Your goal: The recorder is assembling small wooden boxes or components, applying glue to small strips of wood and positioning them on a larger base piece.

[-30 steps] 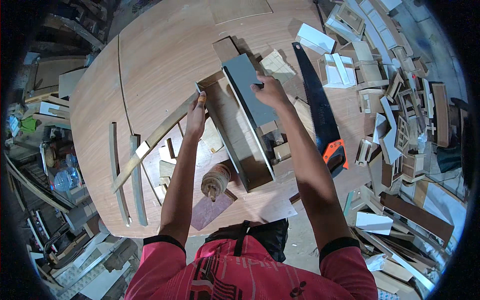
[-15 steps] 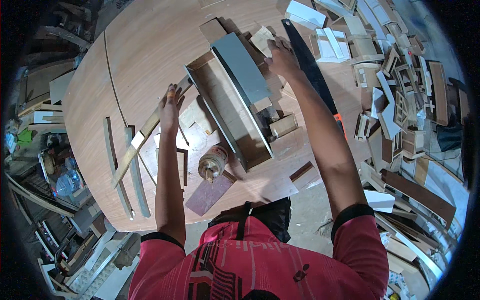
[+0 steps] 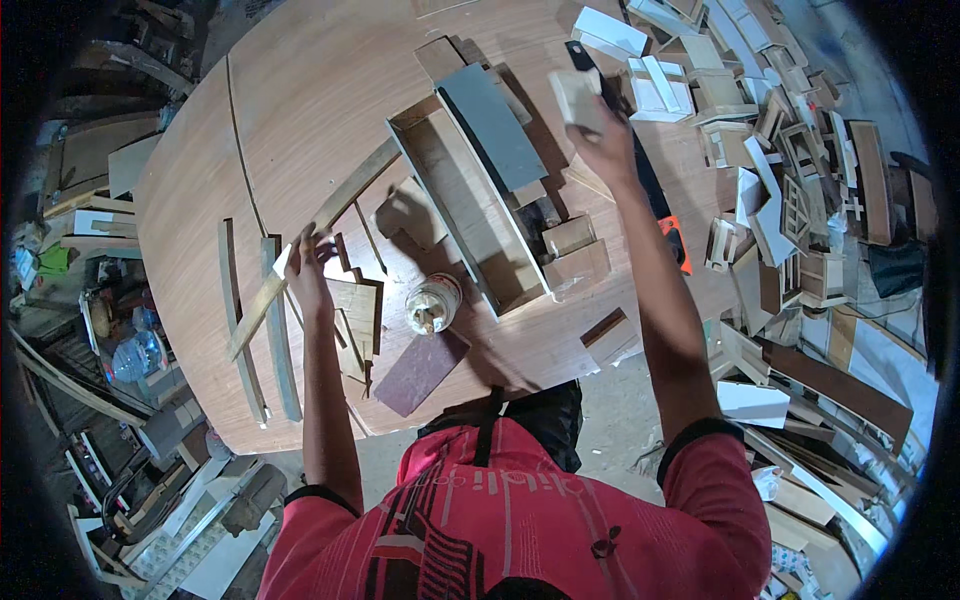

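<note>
Raised over the far right of the table, my right hand (image 3: 608, 145) is closed on a pale wooden block (image 3: 575, 98), clear of the tabletop. Below it lies a handsaw (image 3: 650, 180) with a black blade and orange handle. My left hand (image 3: 309, 275), fingers bent but apart, is over a long wooden strip (image 3: 355, 190), beside a small white piece (image 3: 283, 262) on that strip; whether it touches either is hard to tell. Between my hands sits an open drawer-like wooden box (image 3: 465, 205), with a grey-green panel (image 3: 490, 125) along its right side.
Near the box stand a jar (image 3: 433, 303) and a purplish flat block (image 3: 421, 373). Two narrow strips (image 3: 240, 310) lie at the left, offcuts (image 3: 355, 310) beside my left forearm. Small wooden blocks (image 3: 570, 236) sit right of the box. Heaped wooden pieces (image 3: 790, 200) fill the right side.
My right hand has lifted the pale block off the table and moved it right, over the saw. My left hand has slid down along the strip toward the white piece.
</note>
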Demonstrator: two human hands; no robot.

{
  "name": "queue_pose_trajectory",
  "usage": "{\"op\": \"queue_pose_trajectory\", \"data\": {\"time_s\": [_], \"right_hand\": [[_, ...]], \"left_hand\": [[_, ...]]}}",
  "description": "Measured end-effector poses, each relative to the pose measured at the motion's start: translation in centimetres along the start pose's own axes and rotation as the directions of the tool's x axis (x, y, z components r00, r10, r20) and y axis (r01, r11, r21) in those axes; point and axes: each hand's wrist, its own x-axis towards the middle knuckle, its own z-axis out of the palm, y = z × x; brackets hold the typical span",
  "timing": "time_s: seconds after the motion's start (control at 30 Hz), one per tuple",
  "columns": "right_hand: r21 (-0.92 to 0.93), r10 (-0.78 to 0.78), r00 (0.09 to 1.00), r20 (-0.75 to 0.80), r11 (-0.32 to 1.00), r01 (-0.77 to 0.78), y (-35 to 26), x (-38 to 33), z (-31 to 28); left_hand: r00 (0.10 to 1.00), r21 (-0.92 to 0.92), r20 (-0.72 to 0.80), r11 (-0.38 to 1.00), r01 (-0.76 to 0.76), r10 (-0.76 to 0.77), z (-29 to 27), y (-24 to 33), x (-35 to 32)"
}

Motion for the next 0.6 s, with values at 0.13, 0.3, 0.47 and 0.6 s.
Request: {"op": "queue_pose_trajectory", "data": {"time_s": [0.13,0.3,0.47,0.6], "right_hand": [[0.005,0.071,0.996,-0.058,0.997,-0.071,2.6,-9.4,-4.0],[0.116,0.202,0.979,0.0,0.973,-0.201,1.8,-19.1,-5.4],[0.0,0.159,0.987,0.029,0.987,-0.159,-0.9,-23.7,-4.3],[0.157,0.166,0.984,0.056,0.972,-0.173,-3.4,-22.3,-3.2]], "left_hand": [[0.994,-0.002,-0.11,1.0,-0.012,0.012,-0.3,0.3,-5.2],[0.969,-0.069,-0.142,0.978,0.196,-0.204,-1.2,-4.3,-11.1],[0.965,0.029,-0.056,0.966,0.257,-0.255,-0.4,-7.3,-14.7],[0.984,0.027,-0.007,0.984,0.177,-0.177,0.2,-6.4,-13.1]]}}
